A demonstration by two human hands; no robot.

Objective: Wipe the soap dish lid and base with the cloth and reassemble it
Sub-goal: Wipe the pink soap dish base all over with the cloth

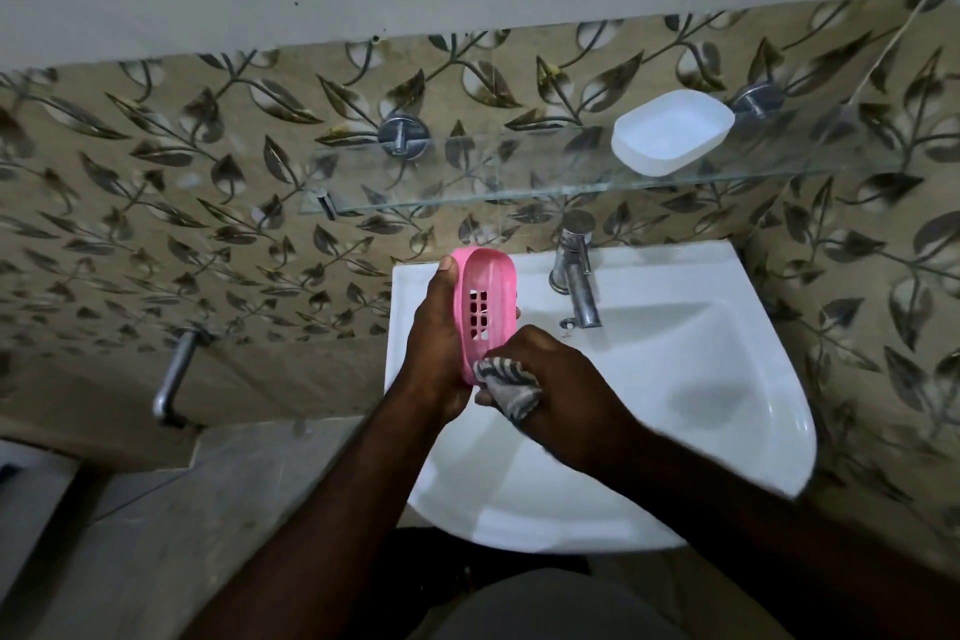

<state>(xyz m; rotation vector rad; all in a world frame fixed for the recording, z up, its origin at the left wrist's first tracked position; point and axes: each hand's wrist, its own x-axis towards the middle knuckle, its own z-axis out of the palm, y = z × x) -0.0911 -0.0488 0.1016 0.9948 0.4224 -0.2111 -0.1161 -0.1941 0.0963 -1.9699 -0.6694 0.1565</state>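
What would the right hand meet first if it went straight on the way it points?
The pink slotted soap dish part, gripped by the left hand. The right hand points up-left, and its cloth seems to touch the part's lower end.

Open room is offered over the bowl of the sink (701,405), to the right of the right hand (561,390) closed round the cloth (511,385). Toward the wall, passage is narrowed by the tap (576,276) — it is set just right of the pink base (488,307) held upright in the left hand (436,343), with only a slim gap between them. Above the tap, upward reach is capped by the glass shelf (519,166); its right end is taken up by the white lid (672,130), while its left stretch is left bare. Left of the sink, a metal pipe (174,379) is projected from the wall.
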